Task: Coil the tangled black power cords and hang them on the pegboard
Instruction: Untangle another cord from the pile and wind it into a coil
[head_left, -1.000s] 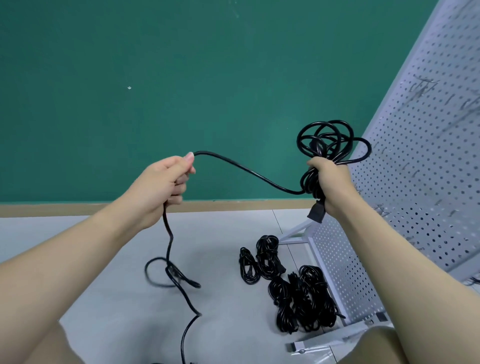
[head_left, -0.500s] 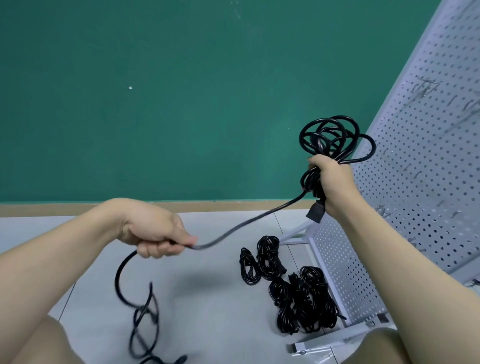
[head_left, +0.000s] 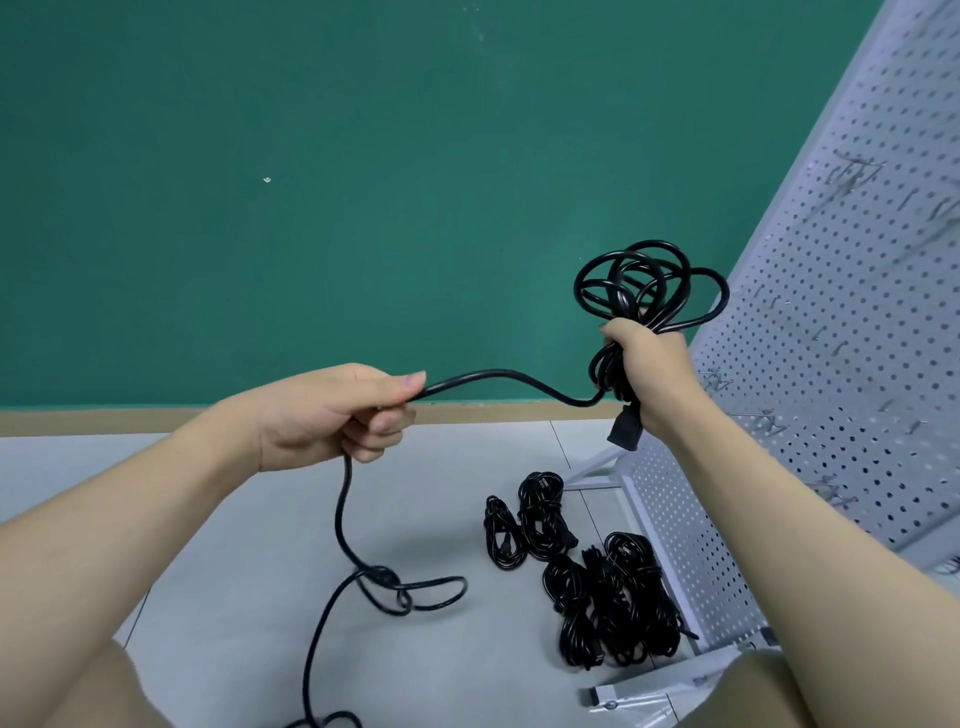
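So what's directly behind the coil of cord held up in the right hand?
Behind the coil gripped by the right hand is the green wall, with the white pegboard edge at its right loops. The fingers cover where the loops gather.

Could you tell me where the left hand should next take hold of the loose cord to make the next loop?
Judging by its pose, grip the hanging stretch of cord just below the left hand, from above, before the knotted tangle near the floor; the tangle would snag in the coil.
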